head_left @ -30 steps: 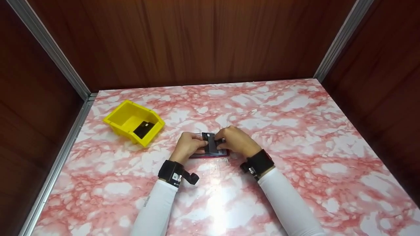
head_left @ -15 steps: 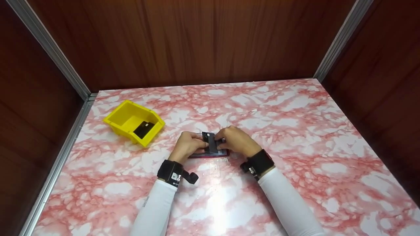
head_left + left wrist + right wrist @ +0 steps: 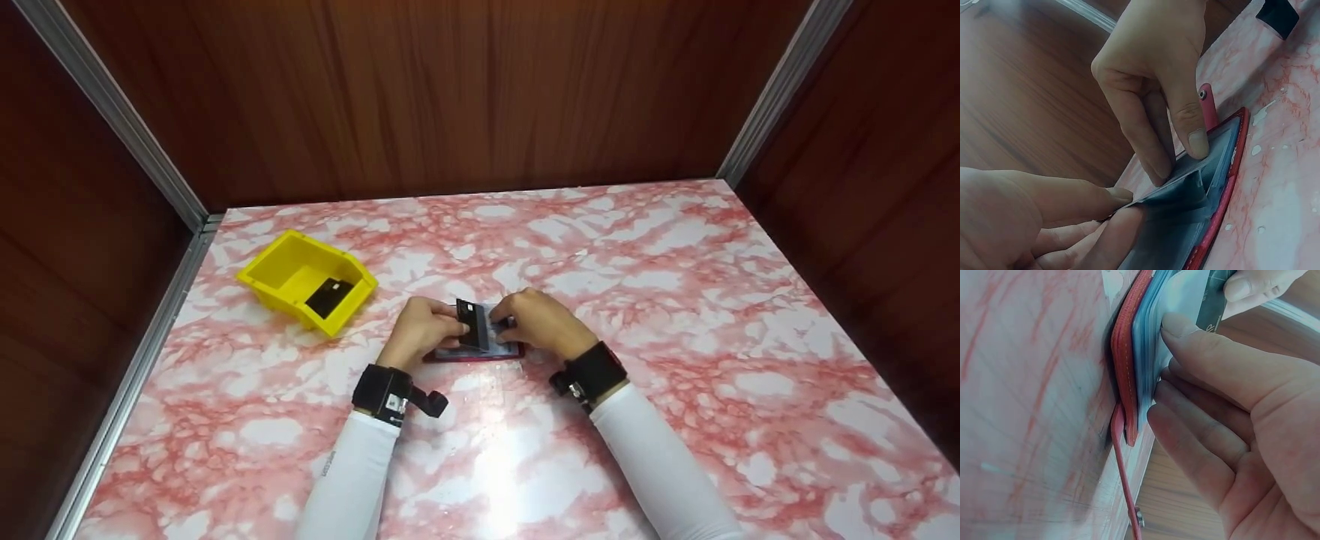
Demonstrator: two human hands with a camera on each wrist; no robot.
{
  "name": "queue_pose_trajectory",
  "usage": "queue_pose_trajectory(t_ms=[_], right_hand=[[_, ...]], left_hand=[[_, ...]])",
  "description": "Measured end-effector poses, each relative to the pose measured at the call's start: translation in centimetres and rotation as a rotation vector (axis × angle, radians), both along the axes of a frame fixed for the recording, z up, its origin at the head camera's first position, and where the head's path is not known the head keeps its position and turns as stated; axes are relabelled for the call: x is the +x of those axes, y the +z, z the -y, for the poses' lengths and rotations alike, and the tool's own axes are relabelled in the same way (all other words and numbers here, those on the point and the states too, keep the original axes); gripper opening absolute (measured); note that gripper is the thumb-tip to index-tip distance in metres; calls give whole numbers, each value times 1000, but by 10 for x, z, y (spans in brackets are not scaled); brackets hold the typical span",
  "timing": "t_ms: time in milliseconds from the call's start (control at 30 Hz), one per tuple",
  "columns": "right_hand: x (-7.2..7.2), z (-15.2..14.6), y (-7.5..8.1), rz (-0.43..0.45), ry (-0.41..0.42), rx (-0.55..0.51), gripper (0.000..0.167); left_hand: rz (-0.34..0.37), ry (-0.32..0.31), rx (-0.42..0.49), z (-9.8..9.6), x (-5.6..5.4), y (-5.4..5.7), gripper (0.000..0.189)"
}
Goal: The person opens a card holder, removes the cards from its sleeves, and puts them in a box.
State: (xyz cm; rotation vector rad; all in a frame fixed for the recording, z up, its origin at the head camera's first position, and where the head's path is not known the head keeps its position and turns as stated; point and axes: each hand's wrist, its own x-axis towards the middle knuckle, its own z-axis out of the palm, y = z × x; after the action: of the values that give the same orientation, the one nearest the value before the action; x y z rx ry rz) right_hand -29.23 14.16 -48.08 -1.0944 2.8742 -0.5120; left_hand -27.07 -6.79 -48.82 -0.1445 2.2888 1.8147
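A red card holder [image 3: 480, 358] with clear plastic sleeves [image 3: 1154, 343] lies opened out on the table. My left hand [image 3: 421, 331] pinches a black card [image 3: 469, 324] between thumb and fingers. The card stands tilted over the holder, its lower right edge at a sleeve; the left wrist view hides most of it. My right hand [image 3: 544, 322] pinches the sleeve at the holder's right side, thumb on its face and fingers at its edge. A red snap strap [image 3: 1126, 481] sticks out from the holder.
A yellow bin [image 3: 279, 298] stands at the left of the table, and another black card [image 3: 328, 298] lies in it. Wood-patterned walls [image 3: 465, 97] enclose the marbled table [image 3: 637, 240] at the back and sides.
My left hand has shifted slightly left with the black card, which now leans further left and shows more of the sleeve. My right hand has stayed in place.
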Motion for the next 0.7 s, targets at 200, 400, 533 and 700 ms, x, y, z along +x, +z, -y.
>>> queue_pose_trajectory(t_ms=[200, 400, 533, 700], right_hand=[[1, -1, 0, -2, -11, 1, 21], [1, -2, 1, 0, -20, 1, 20], [1, -3, 2, 5, -13, 3, 18], [0, -2, 1, 6, -6, -6, 17]], left_hand=[[-7, -1, -40, 4, 0, 5, 31], [11, 0, -88, 6, -1, 8, 29], [16, 7, -117, 8, -2, 9, 28], [3, 8, -136, 10, -2, 9, 28]])
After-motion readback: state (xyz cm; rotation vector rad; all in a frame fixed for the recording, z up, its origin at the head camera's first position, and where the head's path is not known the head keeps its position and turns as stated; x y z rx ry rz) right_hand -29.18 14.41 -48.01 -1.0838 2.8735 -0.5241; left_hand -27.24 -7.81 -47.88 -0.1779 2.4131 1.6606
